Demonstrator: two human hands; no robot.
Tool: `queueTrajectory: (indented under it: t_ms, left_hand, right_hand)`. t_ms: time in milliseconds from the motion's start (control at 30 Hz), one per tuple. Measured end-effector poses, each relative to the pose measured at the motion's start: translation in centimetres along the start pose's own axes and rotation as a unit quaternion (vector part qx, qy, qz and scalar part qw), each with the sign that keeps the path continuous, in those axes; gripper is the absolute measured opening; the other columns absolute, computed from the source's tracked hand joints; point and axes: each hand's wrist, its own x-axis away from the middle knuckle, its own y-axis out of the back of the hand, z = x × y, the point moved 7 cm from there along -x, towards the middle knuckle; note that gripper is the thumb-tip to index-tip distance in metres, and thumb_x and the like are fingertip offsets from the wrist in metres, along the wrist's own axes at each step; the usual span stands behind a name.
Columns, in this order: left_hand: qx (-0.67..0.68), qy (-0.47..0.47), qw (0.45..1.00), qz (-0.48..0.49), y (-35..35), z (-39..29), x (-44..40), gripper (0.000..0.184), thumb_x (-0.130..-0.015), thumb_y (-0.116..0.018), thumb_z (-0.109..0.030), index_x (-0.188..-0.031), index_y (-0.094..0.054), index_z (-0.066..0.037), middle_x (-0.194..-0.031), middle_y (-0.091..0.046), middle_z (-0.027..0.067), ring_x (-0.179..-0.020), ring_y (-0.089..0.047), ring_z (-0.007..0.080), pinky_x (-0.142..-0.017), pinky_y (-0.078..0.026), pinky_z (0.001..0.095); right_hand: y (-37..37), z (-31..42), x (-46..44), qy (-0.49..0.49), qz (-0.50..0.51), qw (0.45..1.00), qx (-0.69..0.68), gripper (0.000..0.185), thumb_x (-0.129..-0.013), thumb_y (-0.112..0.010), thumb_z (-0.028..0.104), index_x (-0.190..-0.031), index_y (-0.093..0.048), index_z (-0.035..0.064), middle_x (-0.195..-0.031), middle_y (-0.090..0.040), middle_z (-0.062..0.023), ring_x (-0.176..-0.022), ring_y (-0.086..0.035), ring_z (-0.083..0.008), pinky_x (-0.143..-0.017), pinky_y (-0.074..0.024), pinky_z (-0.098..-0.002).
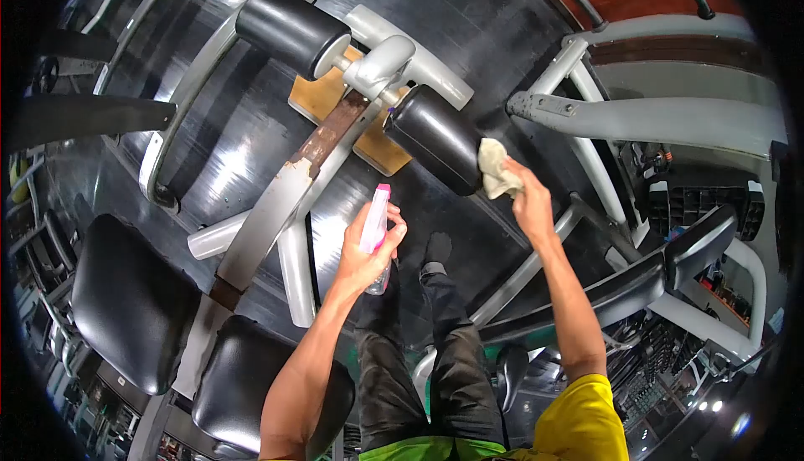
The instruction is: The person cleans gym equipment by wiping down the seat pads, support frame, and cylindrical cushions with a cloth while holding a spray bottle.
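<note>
My left hand (371,243) is wrapped round a spray bottle (378,214) with a pink and white top, held upright over the dark floor. In my right hand (529,201) is a crumpled cream cloth (496,168), which touches the right end of a black padded roller (435,139). A second black roller (293,32) sits across the grey metal joint, further up and left. Below the joint runs a grey beam (272,210) with worn, brownish patches. My fingertips on the cloth are partly hidden.
Black padded seats (130,302) stand at the lower left. To the right are a bench (620,293) and a thick grey machine arm (662,122). A wooden board (385,147) lies under the rollers. Curved metal frames (197,76) rise at the upper left.
</note>
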Motion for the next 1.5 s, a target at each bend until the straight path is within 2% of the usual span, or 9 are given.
queueTrajectory:
  t_ms: [133,367,533,733,933,1067,1200,1433,1500]
  left_hand:
    - [-0.014,-0.004,1.000,-0.005,-0.1,0.3,0.0,0.024,-0.084,-0.065,-0.009,-0.104,-0.053,-0.004,-0.083,-0.061,0.0026,-0.055,-0.053,0.0065,-0.048,-0.044,0.0215]
    - [-0.065,0.006,0.998,0.005,-0.2,0.4,0.2,0.024,-0.084,-0.065,-0.010,-0.104,-0.053,-0.004,-0.083,-0.061,0.0026,-0.055,-0.052,0.0064,-0.049,-0.043,0.0215]
    - [-0.086,-0.001,0.996,0.008,-0.2,0.3,0.1,0.023,-0.085,-0.065,-0.011,-0.103,-0.054,-0.004,-0.082,-0.061,0.0029,-0.055,-0.052,0.0065,-0.049,-0.043,0.0216]
    - [-0.091,0.008,0.996,0.004,-0.5,0.3,0.3,0.023,-0.084,-0.066,-0.012,-0.103,-0.054,-0.005,-0.080,-0.060,0.0014,-0.054,-0.052,0.0061,-0.048,-0.042,0.0214]
    - [-0.091,0.017,0.996,0.002,-0.8,0.5,0.4,0.026,-0.084,-0.067,-0.013,-0.104,-0.054,-0.005,-0.079,-0.059,-0.0006,-0.053,-0.051,0.0050,-0.046,-0.041,0.0200]
    - [-0.129,0.004,0.992,-0.011,-0.9,0.5,0.6,0.035,-0.080,-0.071,-0.015,-0.107,-0.052,-0.005,-0.093,-0.059,0.0023,-0.066,-0.054,0.0067,-0.056,-0.043,0.0221]
    - [-0.145,-0.034,0.989,-0.020,-0.7,0.9,0.7,0.048,-0.076,-0.075,-0.017,-0.113,-0.047,-0.006,-0.096,-0.055,0.0049,-0.076,-0.053,0.0083,-0.067,-0.044,0.0247]
    - [-0.147,-0.025,0.987,0.059,-1.7,-0.2,1.1,0.049,-0.085,-0.067,-0.026,-0.118,-0.039,-0.003,-0.093,-0.050,0.0034,-0.069,-0.052,0.0086,-0.062,-0.044,0.0228]
    - [-0.151,-0.047,0.986,0.060,-1.8,-0.3,1.0,0.050,-0.085,-0.066,-0.030,-0.118,-0.040,-0.003,-0.095,-0.051,0.0061,-0.068,-0.053,0.0092,-0.062,-0.044,0.0232]
  right_hand:
    - [1.6,-0.1,-3.1,-0.127,-0.076,0.986,-0.070,0.039,-0.086,-0.042,-0.004,-0.122,-0.052,0.0090,-0.111,-0.061,-0.0196,-0.110,-0.058,-0.0300,-0.090,-0.0450,-0.0347]
    - [-9.5,8.7,-13.3,0.133,-0.003,0.990,-0.050,0.048,-0.078,-0.047,-0.006,-0.121,-0.056,0.0126,-0.126,-0.054,-0.0132,-0.118,-0.049,-0.0306,-0.101,-0.0388,-0.0388]
    - [-7.0,9.3,-8.9,0.140,-0.043,0.989,0.029,0.055,-0.073,-0.044,-0.009,-0.119,-0.059,0.0167,-0.124,-0.056,-0.0094,-0.119,-0.050,-0.0242,-0.105,-0.0359,-0.0397]
    - [-0.8,2.2,-0.9,0.058,0.021,0.997,0.054,0.058,-0.067,-0.043,-0.016,-0.113,-0.063,0.0144,-0.119,-0.060,-0.0075,-0.116,-0.053,-0.0227,-0.101,-0.0416,-0.0369]
    - [2.1,-1.4,-1.6,-0.157,-0.017,0.987,-0.026,0.024,-0.093,-0.044,0.008,-0.115,-0.052,0.0036,-0.099,-0.064,-0.0197,-0.103,-0.060,-0.0336,-0.082,-0.0465,-0.0338]
    - [0.6,5.8,-7.6,0.009,-0.128,0.983,-0.131,0.048,-0.084,-0.040,-0.007,-0.128,-0.049,0.0075,-0.123,-0.057,-0.0145,-0.117,-0.053,-0.0225,-0.098,-0.0395,-0.0314]
    - [-8.1,8.0,-12.1,0.114,-0.032,0.993,-0.026,0.056,-0.075,-0.045,-0.009,-0.125,-0.054,0.0137,-0.123,-0.056,-0.0143,-0.112,-0.054,-0.0312,-0.097,-0.0410,-0.0390]
    - [-2.8,3.7,-3.2,0.082,-0.044,0.988,0.122,0.055,-0.072,-0.047,-0.007,-0.121,-0.056,0.0166,-0.119,-0.059,-0.0097,-0.109,-0.057,-0.0271,-0.097,-0.0428,-0.0382]
    - [-1.1,1.3,-0.5,-0.074,0.029,0.995,0.057,0.055,-0.074,-0.045,-0.008,-0.123,-0.055,0.0159,-0.119,-0.059,-0.0112,-0.109,-0.056,-0.0311,-0.096,-0.0434,-0.0378]
